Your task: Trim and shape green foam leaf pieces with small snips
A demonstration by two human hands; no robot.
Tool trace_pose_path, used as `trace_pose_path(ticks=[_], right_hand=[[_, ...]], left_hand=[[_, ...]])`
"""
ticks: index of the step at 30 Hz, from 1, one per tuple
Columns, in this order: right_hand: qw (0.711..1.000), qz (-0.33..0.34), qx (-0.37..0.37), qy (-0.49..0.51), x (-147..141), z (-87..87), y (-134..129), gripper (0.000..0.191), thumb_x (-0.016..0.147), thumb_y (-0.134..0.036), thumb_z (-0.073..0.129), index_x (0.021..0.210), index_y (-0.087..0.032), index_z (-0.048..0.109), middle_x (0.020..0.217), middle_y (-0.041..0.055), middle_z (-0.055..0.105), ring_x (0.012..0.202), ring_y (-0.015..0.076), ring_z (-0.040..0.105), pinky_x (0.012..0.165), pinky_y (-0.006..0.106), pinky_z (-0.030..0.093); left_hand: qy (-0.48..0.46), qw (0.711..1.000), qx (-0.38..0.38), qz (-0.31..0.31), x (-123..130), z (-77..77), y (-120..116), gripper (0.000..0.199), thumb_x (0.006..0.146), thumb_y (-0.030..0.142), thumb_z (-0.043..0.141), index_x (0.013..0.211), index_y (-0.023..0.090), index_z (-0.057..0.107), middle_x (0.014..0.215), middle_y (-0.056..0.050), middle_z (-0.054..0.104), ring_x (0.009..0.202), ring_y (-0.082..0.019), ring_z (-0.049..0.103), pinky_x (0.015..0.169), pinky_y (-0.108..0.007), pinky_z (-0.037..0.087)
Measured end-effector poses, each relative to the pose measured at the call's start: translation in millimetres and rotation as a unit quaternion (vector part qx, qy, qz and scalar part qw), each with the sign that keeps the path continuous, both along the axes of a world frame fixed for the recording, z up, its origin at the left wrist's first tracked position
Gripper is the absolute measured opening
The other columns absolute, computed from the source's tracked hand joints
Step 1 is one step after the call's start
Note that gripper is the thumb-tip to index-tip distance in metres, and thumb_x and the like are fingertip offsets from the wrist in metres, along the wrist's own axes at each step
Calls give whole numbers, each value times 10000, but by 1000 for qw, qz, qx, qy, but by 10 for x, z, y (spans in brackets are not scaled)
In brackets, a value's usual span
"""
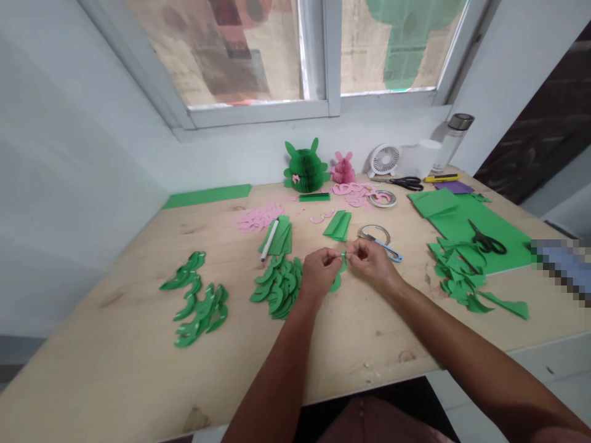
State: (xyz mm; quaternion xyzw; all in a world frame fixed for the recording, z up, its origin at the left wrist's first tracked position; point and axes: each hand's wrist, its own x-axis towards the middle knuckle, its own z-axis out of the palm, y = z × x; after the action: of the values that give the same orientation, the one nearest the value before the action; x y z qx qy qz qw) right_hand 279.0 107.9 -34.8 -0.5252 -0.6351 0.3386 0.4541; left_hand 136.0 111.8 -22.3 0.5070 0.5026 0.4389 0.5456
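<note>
My left hand [319, 269] is closed, thumb and fingers pinching the upper end of a curved green paper cutout [337, 283]. My right hand [370, 263] pinches at the same end, its fingertips almost meeting the left ones. A tiny whitish bit shows between them, too small to make out. Left of my left hand lies a pile of curved green paper cutouts [277, 289]. Farther left are more green cutouts with white patches [203, 317]. Just beyond my right hand sit a blue utility knife [392, 253] and a roll of tape [388, 234].
Folded green strips [338, 226] and a white pen [270, 240] lie ahead. Pink paper pieces [259, 218] and green and pink honeycomb paper figures [306, 171] stand farther back. At right are green scraps [462, 277], black scissors [489, 243], green sheets [503, 231] and a small fan [385, 160].
</note>
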Motion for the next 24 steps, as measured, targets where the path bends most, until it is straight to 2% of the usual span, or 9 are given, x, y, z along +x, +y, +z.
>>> trace_pose_path(ticks=[6, 17, 24], right_hand=[[1000, -9, -7, -7, -2, -6, -1, 45, 705, -204, 548, 673, -175, 535, 582, -33, 510, 532, 98, 460, 495, 211, 352], [1000, -10, -16, -5, -13, 31, -25, 42, 702, -194, 541, 668, -171, 533, 589, -28, 527, 532, 96, 470, 495, 208, 354], [1000, -6, -8, -10, -8, 12, -8, 47, 699, -199, 551, 666, -166, 543, 588, -26, 538, 530, 91, 471, 497, 201, 359]], left_hand=[[27, 1000, 15, -7, -7, 10, -4, 84, 591, 246, 612, 586, 162, 615, 419, 48, 448, 398, -69, 361, 393, -180, 241], [28, 999, 30, -19, -8, 30, -19, 78, 611, 234, 600, 585, 161, 594, 441, 56, 451, 404, -59, 341, 409, -181, 252], [30, 998, 42, -28, -14, 42, -25, 86, 622, 238, 592, 595, 156, 590, 456, 55, 466, 432, -67, 378, 438, -186, 290]])
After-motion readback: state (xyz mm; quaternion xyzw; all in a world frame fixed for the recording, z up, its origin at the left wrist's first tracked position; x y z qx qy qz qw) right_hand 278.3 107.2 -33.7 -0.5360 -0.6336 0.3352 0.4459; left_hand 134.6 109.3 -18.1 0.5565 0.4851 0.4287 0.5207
